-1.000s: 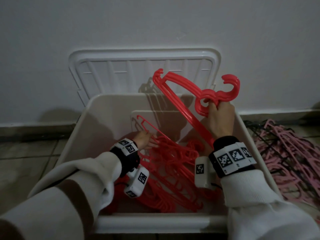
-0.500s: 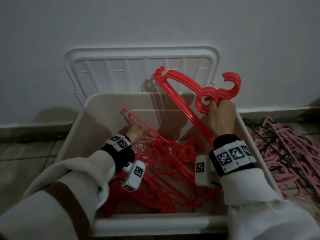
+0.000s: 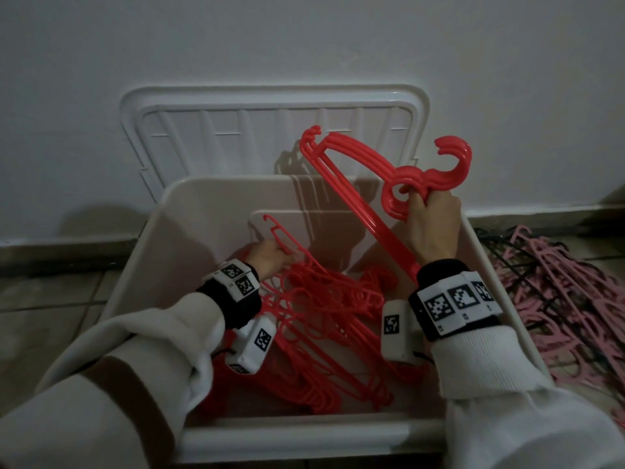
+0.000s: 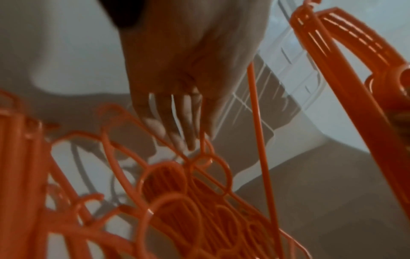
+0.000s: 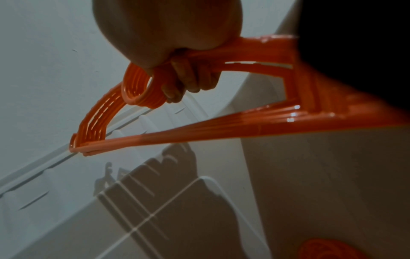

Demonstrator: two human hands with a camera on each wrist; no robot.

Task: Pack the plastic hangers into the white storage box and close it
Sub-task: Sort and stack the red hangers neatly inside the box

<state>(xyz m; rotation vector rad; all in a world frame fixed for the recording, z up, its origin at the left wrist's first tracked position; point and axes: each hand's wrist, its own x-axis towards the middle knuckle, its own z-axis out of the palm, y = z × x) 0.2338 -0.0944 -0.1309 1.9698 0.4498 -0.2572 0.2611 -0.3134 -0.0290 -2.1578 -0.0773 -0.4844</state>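
The white storage box (image 3: pixel 304 438) stands open, and a loose pile of red hangers (image 3: pixel 324 326) lies inside it. My right hand (image 3: pixel 433 225) grips a stack of red hangers (image 3: pixel 358 164) at the neck and holds it tilted above the box's right side. The right wrist view shows the right hand (image 5: pixel 184 80) with its fingers curled round that stack (image 5: pixel 199 133). My left hand (image 3: pixel 270 260) is low in the box and pinches a single thin red hanger (image 3: pixel 287 236) whose end sticks up. In the left wrist view its bar runs between the fingers (image 4: pixel 190 126).
The box's lid (image 3: pixel 270 130) leans upright against the white wall behind it. A tangle of pink and dark hangers (image 3: pixel 568 306) lies on the tiled floor to the right of the box. Bare tiles (image 3: pixel 50 316) show on the left.
My left hand has lifted the thin hanger's end a little, up and toward the box's back left. The right hand and its stack have barely moved.
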